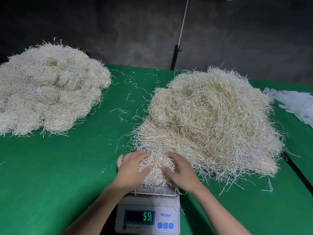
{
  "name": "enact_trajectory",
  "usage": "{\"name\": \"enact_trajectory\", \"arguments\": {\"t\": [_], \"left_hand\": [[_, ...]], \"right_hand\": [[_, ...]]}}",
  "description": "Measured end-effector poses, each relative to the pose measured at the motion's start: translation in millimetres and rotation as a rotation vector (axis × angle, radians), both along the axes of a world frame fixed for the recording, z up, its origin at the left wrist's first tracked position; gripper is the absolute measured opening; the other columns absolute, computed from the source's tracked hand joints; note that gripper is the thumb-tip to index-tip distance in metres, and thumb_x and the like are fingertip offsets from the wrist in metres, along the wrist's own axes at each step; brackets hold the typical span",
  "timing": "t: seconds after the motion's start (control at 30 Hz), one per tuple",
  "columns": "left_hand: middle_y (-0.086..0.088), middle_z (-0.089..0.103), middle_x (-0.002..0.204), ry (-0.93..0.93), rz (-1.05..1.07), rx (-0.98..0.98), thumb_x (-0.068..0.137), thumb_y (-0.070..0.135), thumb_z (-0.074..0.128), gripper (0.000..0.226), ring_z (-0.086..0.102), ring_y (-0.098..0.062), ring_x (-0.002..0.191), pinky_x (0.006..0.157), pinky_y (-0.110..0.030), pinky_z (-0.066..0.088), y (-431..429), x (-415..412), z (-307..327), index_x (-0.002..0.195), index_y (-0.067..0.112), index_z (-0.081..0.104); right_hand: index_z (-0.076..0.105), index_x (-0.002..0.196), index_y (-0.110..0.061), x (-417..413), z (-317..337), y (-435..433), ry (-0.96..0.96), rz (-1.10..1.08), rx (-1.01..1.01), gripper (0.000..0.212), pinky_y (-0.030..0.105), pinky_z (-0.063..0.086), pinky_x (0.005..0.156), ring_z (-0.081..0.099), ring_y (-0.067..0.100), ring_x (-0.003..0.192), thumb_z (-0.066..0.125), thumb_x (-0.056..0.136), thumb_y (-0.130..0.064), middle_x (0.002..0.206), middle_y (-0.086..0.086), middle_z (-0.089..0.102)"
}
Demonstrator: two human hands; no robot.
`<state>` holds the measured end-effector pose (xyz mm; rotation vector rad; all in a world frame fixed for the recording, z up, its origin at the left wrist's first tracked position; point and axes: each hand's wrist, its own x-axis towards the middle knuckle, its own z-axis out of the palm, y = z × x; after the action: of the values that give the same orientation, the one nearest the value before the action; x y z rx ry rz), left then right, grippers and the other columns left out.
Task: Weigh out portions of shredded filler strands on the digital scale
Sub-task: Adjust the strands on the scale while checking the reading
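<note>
A white digital scale (149,216) stands at the near edge of the green table, its green display reading about 591. On its steel pan lies a clump of pale shredded strands (156,168). My left hand (131,168) grips the clump's left side, and my right hand (180,172) grips its right side, thumbs pressed into the strands. A large loose heap of the same strands (213,121) spreads just behind and to the right of the scale, touching the clump.
A second heap of bundled strands (49,89) sits at the far left. Loose strands are scattered over the green cloth (67,167). White slips of paper (298,102) lie at the right edge. A black stand with a white rod (175,56) rises behind the table.
</note>
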<state>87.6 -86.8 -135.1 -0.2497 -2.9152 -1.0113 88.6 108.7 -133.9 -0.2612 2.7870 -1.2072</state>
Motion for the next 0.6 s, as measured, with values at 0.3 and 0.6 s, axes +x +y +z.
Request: {"name": "enact_trajectory", "arguments": {"t": [0.3, 0.6], "left_hand": [[0.02, 0.025, 0.149, 0.339, 0.018, -0.007, 0.083, 0.046, 0.051, 0.057, 0.009, -0.011, 0.143, 0.114, -0.037, -0.017, 5, 11, 35, 0.138, 0.039, 0.042], [0.017, 0.04, 0.137, 0.296, 0.167, 0.258, 0.088, 0.026, 0.064, 0.052, 0.027, -0.006, 0.134, 0.112, -0.032, 0.016, -3, 13, 61, 0.136, 0.031, 0.045]], "right_hand": [[0.022, 0.144, -0.042, 4, 24, 3, 0.231, 0.061, 0.16, 0.069, 0.043, 0.004, 0.118, 0.002, 0.01, 0.144, 0.045, 0.083, -0.064, 0.157, -0.012, 0.009], [0.024, 0.141, -0.045, 10, 45, 12, 0.286, 0.03, 0.107, 0.066, 0.04, 0.009, 0.116, 0.01, 0.007, 0.142, 0.037, 0.08, -0.068, 0.155, -0.013, 0.016]]}}
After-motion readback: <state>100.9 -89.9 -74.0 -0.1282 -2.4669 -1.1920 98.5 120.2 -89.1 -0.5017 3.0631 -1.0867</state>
